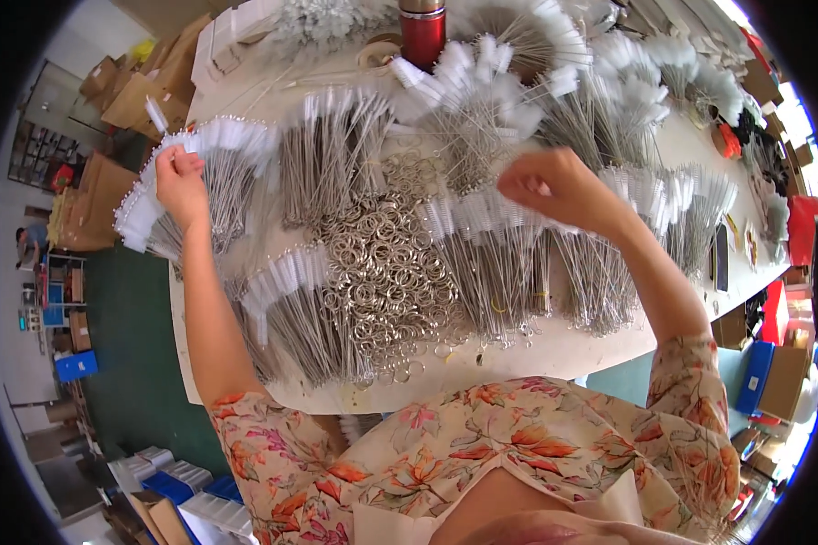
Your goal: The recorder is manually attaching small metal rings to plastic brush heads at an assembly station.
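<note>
My left hand (180, 186) is at the table's left side, fingers curled around the wire of a small white-bristled brush (156, 115), whose bristle end sticks up above the fist. Below it, a fanned row of similar brushes (136, 218) lies with the white ends outward. Over the right half of the table hangs my right hand (559, 189), its fingers bent inward; whatever they may hold is hidden. Under and beside it lie bundles of wire-stemmed brushes (491, 272). Between my arms spreads a heap of shiny metal split rings (382, 272).
More brush bundles (336, 145) cover the white table (563, 363). A red metal flask (423, 36) stands at the back beside a roll of tape (379, 53). Cardboard boxes (95, 200) stand left of the table; a dark phone-like object (722, 258) lies near the right edge.
</note>
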Demonstrator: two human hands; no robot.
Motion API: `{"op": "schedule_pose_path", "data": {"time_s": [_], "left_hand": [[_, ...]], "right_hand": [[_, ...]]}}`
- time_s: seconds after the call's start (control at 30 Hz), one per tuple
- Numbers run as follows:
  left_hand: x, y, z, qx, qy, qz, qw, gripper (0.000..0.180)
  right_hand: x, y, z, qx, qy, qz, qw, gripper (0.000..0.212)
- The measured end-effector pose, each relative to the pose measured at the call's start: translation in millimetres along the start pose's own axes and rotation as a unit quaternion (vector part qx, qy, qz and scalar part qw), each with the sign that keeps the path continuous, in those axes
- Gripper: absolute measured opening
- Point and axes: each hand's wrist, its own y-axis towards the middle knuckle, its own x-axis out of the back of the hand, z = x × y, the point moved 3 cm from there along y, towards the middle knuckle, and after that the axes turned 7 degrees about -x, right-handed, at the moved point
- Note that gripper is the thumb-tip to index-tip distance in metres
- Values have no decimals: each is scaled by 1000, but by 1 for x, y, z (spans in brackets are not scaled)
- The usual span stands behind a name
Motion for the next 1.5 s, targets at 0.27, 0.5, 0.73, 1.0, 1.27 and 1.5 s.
{"op": "schedule_pose_path", "data": {"time_s": [0.27, 0.5, 0.73, 1.0, 1.27, 1.5], "left_hand": [[-113, -84, -138, -74, 16, 384, 920, 23], [-101, -84, -132, -91, -12, 394, 915, 18], [-68, -80, -127, -19, -43, 394, 918, 21], [-55, -93, -140, 224, -151, 395, 878, 10], [-8, -118, -174, 232, -289, 267, 889, 33], [44, -147, -185, 309, -406, 192, 838, 26]], "right_hand": [[-27, 141, -44, -131, -256, -130, 949, 28], [12, 121, -47, 5, 127, -258, 958, 18], [174, 10, -147, -128, -87, -421, 894, 19], [158, 4, -286, -379, -205, -240, 870, 31], [159, -3, -283, -365, -80, -239, 896, 34], [188, -9, -195, -60, -105, -518, 847, 20]]}}
